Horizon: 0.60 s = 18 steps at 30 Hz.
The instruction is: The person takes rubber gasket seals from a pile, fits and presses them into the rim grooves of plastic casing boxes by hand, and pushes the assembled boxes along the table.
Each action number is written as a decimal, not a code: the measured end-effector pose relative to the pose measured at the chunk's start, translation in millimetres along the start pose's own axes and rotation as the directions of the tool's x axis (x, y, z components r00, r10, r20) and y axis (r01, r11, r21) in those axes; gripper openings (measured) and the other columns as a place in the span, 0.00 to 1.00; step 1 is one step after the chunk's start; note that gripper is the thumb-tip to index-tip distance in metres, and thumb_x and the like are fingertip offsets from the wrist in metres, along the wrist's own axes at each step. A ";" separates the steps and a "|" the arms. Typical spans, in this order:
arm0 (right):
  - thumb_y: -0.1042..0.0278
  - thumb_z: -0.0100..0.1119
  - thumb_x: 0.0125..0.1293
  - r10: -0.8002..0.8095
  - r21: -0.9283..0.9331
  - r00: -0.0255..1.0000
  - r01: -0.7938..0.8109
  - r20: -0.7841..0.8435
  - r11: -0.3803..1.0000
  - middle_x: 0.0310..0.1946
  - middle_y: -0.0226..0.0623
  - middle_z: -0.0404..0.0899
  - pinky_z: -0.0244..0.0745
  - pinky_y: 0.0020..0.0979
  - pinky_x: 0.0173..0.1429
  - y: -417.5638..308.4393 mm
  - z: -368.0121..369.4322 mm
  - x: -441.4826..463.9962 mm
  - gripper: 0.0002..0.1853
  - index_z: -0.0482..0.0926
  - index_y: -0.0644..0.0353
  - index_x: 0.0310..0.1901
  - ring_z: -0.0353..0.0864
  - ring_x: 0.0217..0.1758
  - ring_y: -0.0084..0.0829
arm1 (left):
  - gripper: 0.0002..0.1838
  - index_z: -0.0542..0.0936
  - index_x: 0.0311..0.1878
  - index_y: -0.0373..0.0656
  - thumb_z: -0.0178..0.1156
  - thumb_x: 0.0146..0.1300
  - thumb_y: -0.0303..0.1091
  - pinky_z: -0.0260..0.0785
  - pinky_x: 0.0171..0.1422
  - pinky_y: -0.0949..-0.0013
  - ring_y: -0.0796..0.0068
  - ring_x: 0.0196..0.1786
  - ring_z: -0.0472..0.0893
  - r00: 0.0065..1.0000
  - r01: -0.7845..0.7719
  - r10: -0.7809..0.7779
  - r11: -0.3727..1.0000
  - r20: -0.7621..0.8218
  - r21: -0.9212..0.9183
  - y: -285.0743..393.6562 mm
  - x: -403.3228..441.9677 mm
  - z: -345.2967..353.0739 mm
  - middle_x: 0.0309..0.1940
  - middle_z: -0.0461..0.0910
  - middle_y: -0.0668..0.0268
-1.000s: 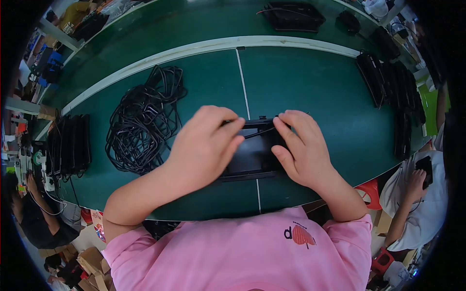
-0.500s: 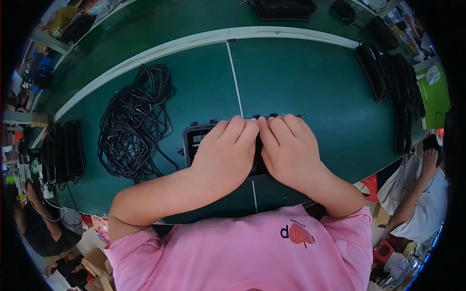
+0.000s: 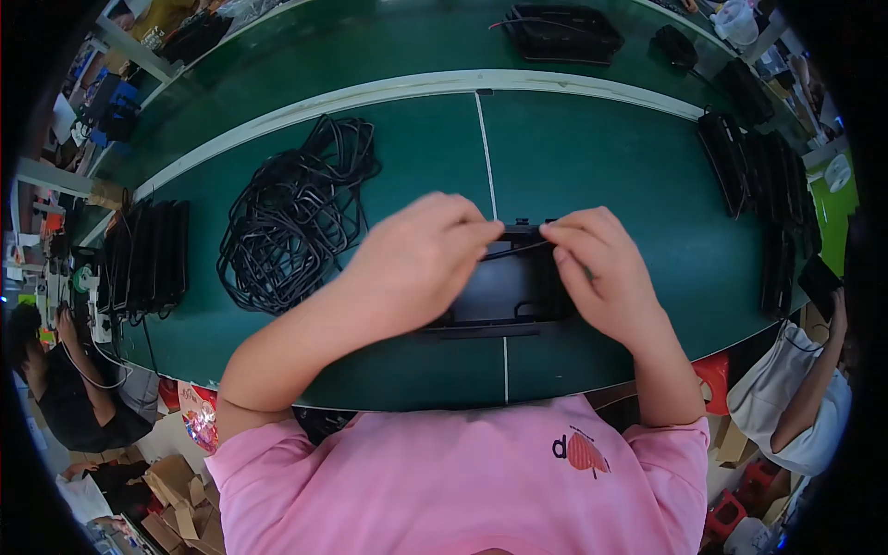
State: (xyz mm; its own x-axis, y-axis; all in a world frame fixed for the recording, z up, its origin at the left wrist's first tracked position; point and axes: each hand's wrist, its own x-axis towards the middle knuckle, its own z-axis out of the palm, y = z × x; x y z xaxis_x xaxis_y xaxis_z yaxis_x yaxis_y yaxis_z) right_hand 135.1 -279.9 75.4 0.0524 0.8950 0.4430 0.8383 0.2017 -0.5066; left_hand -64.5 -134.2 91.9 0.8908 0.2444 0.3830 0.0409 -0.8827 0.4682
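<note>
A black plastic case lies on the green table in front of me, its smooth dark panel facing up. Over its far edge, a thin black cable stretches between my hands. My left hand is closed in a pinch at the cable's left part and covers the case's left side. At the cable's other end, my right hand pinches it between thumb and fingers, near the case's far right corner. Left of my hands sits a tangled heap of black cable.
Rows of black cases stand on the left and at the right edge. Another black case lies on the raised shelf behind a pale ledge. Co-workers sit on both sides, one in a white top.
My hands have moved apart from their close position on the case's far edge. The thin cable now shows between them, and more of the case's panel is uncovered. The camera view has shifted slightly.
</note>
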 end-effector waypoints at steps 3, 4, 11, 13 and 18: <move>0.72 0.60 0.66 0.166 0.043 0.983 -0.163 -0.079 0.986 0.36 0.42 0.79 0.74 0.35 0.43 11.0 -4.1 3.9 0.07 0.81 0.66 0.41 0.78 0.37 0.43 | 0.09 0.84 0.46 0.37 0.63 0.64 0.28 0.71 0.43 0.70 0.69 0.38 0.78 0.943 0.329 -0.331 0.943 -0.031 -0.040 -13.4 -3.6 -27.9 0.36 0.78 0.62; 0.69 0.60 0.67 0.293 0.114 0.956 -0.293 0.021 0.949 0.35 0.42 0.78 0.74 0.35 0.42 12.9 -5.5 10.0 0.08 0.81 0.66 0.40 0.78 0.36 0.43 | 0.09 0.84 0.46 0.37 0.63 0.65 0.30 0.70 0.43 0.71 0.72 0.37 0.77 0.911 0.412 -0.407 0.905 0.069 -0.109 -20.9 -3.0 -30.5 0.35 0.78 0.63; 0.51 0.52 0.73 0.204 0.034 0.879 -0.242 0.430 0.970 0.26 0.46 0.76 0.72 0.40 0.40 45.4 9.4 29.6 0.23 0.77 0.64 0.29 0.76 0.35 0.47 | 0.10 0.86 0.40 0.38 0.65 0.65 0.36 0.71 0.42 0.69 0.71 0.37 0.79 0.873 0.487 -0.430 0.793 0.231 -0.366 -47.2 -8.4 2.1 0.32 0.80 0.63; 0.50 0.50 0.74 0.147 0.047 0.877 -0.189 0.458 0.981 0.28 0.45 0.77 0.73 0.42 0.41 45.3 9.6 28.8 0.23 0.77 0.64 0.29 0.77 0.36 0.47 | 0.09 0.86 0.38 0.37 0.66 0.65 0.34 0.70 0.42 0.71 0.73 0.37 0.78 0.852 0.524 -0.472 0.746 0.228 -0.412 -44.9 -9.5 3.5 0.31 0.80 0.64; 0.50 0.49 0.75 0.147 -0.033 0.869 -0.150 0.473 0.988 0.29 0.44 0.78 0.73 0.41 0.41 39.5 10.3 24.8 0.23 0.79 0.62 0.31 0.78 0.37 0.46 | 0.08 0.86 0.38 0.37 0.65 0.64 0.33 0.70 0.41 0.69 0.70 0.36 0.79 0.881 0.473 -0.425 0.810 0.208 -0.347 -40.9 -9.6 2.6 0.30 0.79 0.63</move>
State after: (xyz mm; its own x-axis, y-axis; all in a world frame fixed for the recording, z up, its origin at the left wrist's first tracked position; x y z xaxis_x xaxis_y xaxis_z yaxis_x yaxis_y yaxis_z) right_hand 163.9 -245.6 58.7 -0.0878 0.9953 -0.0397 0.8384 0.0524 -0.5425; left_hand -73.5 -101.4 67.0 0.8614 0.5071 -0.0276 0.2977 -0.4602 0.8364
